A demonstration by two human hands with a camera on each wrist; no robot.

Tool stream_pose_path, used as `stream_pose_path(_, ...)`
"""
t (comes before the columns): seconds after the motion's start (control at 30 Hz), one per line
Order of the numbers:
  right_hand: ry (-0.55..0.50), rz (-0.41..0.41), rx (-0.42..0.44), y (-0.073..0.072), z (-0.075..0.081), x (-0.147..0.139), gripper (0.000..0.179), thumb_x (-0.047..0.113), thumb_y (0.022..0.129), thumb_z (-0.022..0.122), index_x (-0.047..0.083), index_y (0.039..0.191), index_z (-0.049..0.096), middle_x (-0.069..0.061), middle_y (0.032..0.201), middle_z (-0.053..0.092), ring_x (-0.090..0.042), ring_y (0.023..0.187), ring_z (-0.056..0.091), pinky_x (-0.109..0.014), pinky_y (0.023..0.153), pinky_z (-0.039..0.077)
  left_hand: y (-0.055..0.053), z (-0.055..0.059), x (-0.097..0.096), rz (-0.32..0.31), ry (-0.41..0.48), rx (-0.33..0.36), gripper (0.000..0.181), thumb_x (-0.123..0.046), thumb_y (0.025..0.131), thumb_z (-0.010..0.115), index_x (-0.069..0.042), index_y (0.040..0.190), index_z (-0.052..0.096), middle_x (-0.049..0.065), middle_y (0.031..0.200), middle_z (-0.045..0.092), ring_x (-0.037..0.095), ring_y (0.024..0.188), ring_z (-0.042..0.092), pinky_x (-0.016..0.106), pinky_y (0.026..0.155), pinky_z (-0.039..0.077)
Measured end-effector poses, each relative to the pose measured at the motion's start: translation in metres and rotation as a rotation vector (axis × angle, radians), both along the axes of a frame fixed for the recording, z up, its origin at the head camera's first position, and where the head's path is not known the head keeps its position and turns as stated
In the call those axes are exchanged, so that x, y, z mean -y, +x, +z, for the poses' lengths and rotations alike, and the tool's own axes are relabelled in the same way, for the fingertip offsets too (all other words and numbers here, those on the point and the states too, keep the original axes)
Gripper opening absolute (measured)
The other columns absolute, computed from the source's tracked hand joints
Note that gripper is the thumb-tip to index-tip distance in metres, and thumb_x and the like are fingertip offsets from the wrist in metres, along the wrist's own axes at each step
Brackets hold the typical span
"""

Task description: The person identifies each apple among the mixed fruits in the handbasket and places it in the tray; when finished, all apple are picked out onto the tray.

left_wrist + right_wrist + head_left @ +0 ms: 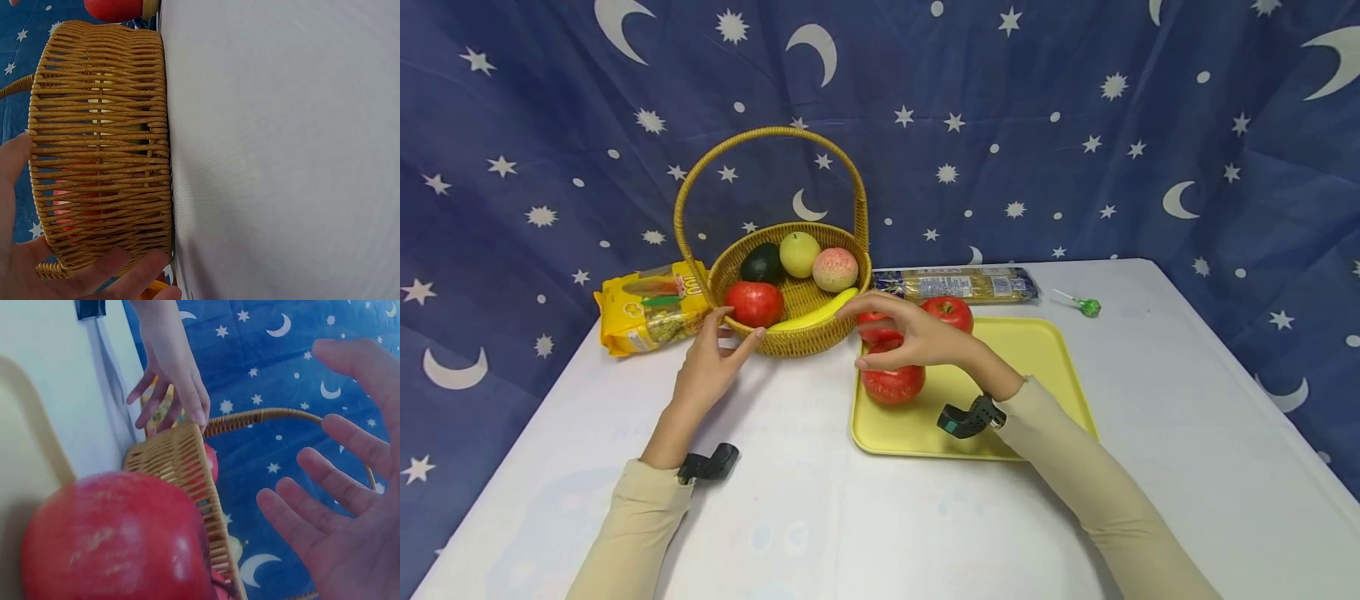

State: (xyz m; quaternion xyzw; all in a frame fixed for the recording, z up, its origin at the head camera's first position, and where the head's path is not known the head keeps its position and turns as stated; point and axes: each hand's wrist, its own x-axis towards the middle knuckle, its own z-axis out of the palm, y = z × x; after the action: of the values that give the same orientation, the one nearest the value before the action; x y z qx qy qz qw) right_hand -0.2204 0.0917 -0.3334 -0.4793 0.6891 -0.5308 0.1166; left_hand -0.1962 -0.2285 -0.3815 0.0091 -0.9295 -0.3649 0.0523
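Note:
My left hand [709, 367] touches the near left side of a wicker basket [805, 340], thumb at the rim and fingers spread along the outer wall [103, 156]. In the basket lie a red apple [754, 305], a yellow banana [812, 315], a dark green avocado [762, 265], a yellow-green round fruit [799, 253] and a pink peach [835, 270]. My right hand [925, 333] hovers with nothing in it, fingers apart, over red apples [893, 377] on a yellow tray [985, 408]. Its fingertips reach toward the basket's right rim; it partly hides one apple.
Left of the basket lies a yellow food packet [651, 308]. Behind the tray is a long clear pack of pasta [958, 284]. A green lollipop [1088, 307] lies to the right on the white-covered table [790, 500]. A dark blue star-patterned cloth [1037, 125] hangs behind.

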Motion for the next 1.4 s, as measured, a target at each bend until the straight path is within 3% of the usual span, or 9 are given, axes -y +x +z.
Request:
stream_pose_path(0.23, -0.027, -0.002, -0.028, -0.003, 0.004, 0.014, 0.053, -0.003, 0.084, 0.071, -0.008, 0.131, 0.05, -0.018, 0.134, 0.05, -0.043, 0.126, 0.045, -0.048, 0.105, 0.042, -0.001, -0.001, 0.0, -0.003, 0.008, 0.009, 0.087, -0.063, 0.092, 0.052, -0.008, 0.153, 0.022, 0.027, 0.139, 0.046, 0.045, 0.112, 0.059, 0.063, 0.089, 0.046)
stream_pose_path(0.5, -0.076, 0.031, -0.018, -0.012, 0.006, 0.033, 0.051, -0.009, 0.084, 0.068, -0.01, 0.131, 0.048, -0.028, 0.133, 0.05, -0.034, 0.125, 0.051, -0.053, 0.102, 0.044, -0.001, -0.001, 0.001, 0.0, 0.005, 0.004, 0.087, -0.063, 0.092, 0.051, -0.009, 0.153, 0.022, 0.027, 0.139, 0.046, 0.045, 0.112, 0.06, 0.063, 0.088, 0.046)
stream_pose_path(0.83, -0.089, 0.061, -0.036, -0.026, 0.014, 0.059, 0.042, -0.01, 0.086, 0.065, -0.013, 0.127, 0.052, -0.026, 0.128, 0.054, -0.028, 0.122, 0.055, -0.053, 0.1, 0.046, -0.002, -0.002, 0.002, 0.004, 0.009, -0.001, 0.086, -0.063, 0.092, 0.052, -0.009, 0.152, 0.023, 0.026, 0.138, 0.047, 0.044, 0.111, 0.06, 0.062, 0.088, 0.047)
stream_pose_path(0.97, -0.11, 0.05, -0.062, -0.031, 0.016, 0.066, 0.042, -0.01, 0.086, 0.065, -0.013, 0.126, 0.052, -0.029, 0.127, 0.055, -0.027, 0.119, 0.058, -0.046, 0.099, 0.048, -0.003, -0.002, 0.001, 0.002, 0.016, 0.0, 0.086, -0.063, 0.091, 0.053, -0.01, 0.152, 0.024, 0.026, 0.137, 0.047, 0.044, 0.111, 0.06, 0.061, 0.089, 0.047)
stream_pose_path(1.07, -0.097, 0.045, -0.062, -0.036, 0.017, 0.071, 0.042, -0.008, 0.087, 0.065, -0.012, 0.127, 0.052, -0.028, 0.127, 0.056, -0.028, 0.118, 0.058, -0.041, 0.098, 0.049, -0.002, -0.002, 0.0, 0.002, 0.016, 0.001, 0.085, -0.062, 0.092, 0.053, -0.01, 0.152, 0.024, 0.026, 0.137, 0.047, 0.044, 0.111, 0.061, 0.062, 0.089, 0.047)
stream_pose_path(1.23, -0.041, 0.047, -0.07, -0.046, 0.015, 0.078, 0.039, -0.005, 0.089, 0.065, -0.011, 0.125, 0.054, -0.028, 0.126, 0.057, -0.039, 0.12, 0.055, -0.045, 0.097, 0.05, -0.002, -0.002, 0.002, 0.008, 0.015, 0.015, 0.086, -0.063, 0.091, 0.053, -0.011, 0.153, 0.023, 0.025, 0.138, 0.047, 0.043, 0.111, 0.061, 0.062, 0.089, 0.047)
stream_pose_path(1.4, 0.003, 0.001, -0.066, -0.057, 0.011, 0.081, 0.036, -0.001, 0.09, 0.065, -0.009, 0.125, 0.056, -0.024, 0.124, 0.06, -0.035, 0.119, 0.057, -0.036, 0.094, 0.052, -0.002, -0.002, 0.002, 0.009, 0.017, 0.023, 0.086, -0.064, 0.091, 0.052, -0.012, 0.153, 0.022, 0.024, 0.137, 0.047, 0.042, 0.112, 0.061, 0.062, 0.089, 0.047)
